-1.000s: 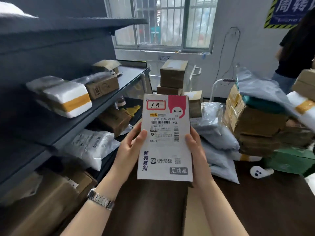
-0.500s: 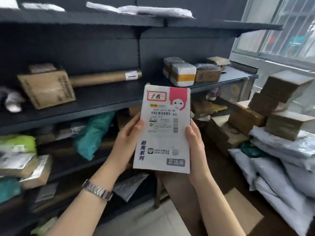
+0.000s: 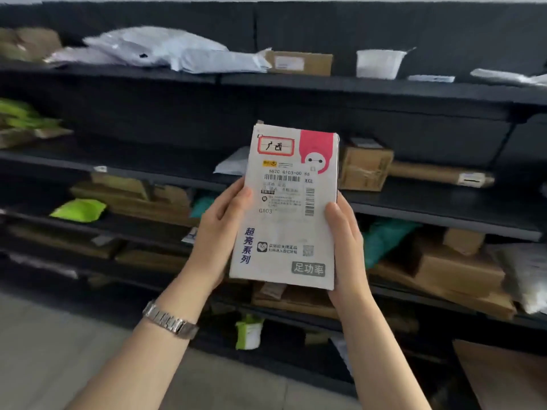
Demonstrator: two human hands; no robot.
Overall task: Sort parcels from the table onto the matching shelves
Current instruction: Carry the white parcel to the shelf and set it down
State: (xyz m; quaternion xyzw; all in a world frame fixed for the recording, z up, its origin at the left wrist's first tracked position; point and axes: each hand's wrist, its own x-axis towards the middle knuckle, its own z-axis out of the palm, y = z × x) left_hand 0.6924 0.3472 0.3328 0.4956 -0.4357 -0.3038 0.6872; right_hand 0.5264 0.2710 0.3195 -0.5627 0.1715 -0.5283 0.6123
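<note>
I hold a flat white parcel upright in front of me, its face with a pink corner, a red-framed handwritten label and a barcode turned toward me. My left hand grips its left edge, thumb on the front. On the right edge sits my right hand, fingers wrapped behind. The parcel hangs in the air before the dark shelving, level with the middle shelf.
The shelves carry grey poly bags, brown boxes, a long cardboard tube, green bags and flat cartons. A brown table corner shows at the lower right. Pale floor lies at the lower left.
My view has swung left, from the parcel table and window to face the shelving straight on. Both hands keep the same hold on the parcel.
</note>
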